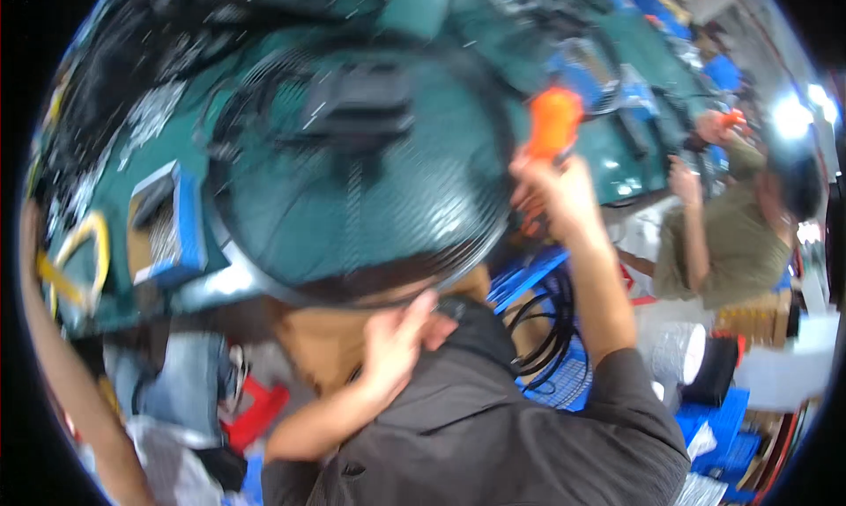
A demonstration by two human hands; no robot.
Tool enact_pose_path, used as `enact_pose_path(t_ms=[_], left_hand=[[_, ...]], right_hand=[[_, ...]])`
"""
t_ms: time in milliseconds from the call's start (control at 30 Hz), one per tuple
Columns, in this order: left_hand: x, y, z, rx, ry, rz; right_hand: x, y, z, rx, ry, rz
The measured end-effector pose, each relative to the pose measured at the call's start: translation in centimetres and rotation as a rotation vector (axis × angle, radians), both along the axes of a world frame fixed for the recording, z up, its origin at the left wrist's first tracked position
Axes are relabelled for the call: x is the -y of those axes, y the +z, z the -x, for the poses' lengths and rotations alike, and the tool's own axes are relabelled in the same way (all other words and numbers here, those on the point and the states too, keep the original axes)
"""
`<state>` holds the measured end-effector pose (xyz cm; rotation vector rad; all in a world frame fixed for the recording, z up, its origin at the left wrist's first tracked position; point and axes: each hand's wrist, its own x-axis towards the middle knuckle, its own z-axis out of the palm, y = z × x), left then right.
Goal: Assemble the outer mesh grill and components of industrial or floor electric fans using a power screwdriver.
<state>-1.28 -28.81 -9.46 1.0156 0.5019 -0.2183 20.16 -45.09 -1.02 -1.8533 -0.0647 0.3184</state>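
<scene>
A large round black wire grille (441,228), like a fan guard, lies on the green table in front of me. A dark block-shaped part (361,101) sits at its far side. My right hand (555,189) is closed around an orange power drill (554,123), just right of the grille. The drill is smeared by motion and its tip cannot be made out. Near the grille's close edge is my left hand (397,339), fingers stretched and apart, nothing seen in them. Whether it touches the rim cannot be told.
A blue and brown carton (167,224) of small parts and a yellow tape-like ring (88,251) lie left on the green table (352,233). Black cable coils (564,330) hang over a blue crate at right. Another person (731,224) works at the far right; someone's arm shows at left.
</scene>
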Motion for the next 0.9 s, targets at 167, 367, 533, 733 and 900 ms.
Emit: enact_pose_path(t_ms=[167, 367, 533, 733, 900], left_hand=[[1.2, -1.0, -2.1, 0.158, -0.079, 0.17], [-11.9, 7.0, 3.5, 0.317, -0.001, -0.883], [-24.6, 11.1, 3.4, 0.161, 0.408, -1.837], [-29.0, 11.1, 0.3, -0.367, -0.381, -1.989], [-29.6, 11.0, -0.4, -0.389, -0.36, -1.906]], right_hand=[[-0.5, 2.0, -1.3, 0.339, -0.087, -0.18], [3.6, 0.6, -0.6, 0.644, -0.093, -0.562], [2.9, 0.1, 1.0, 0.627, -0.113, -0.61], [0.9, 0.5, 1.2, 0.71, -0.111, -0.507], [-0.3, 0.9, 1.2, 0.713, -0.132, -0.491]])
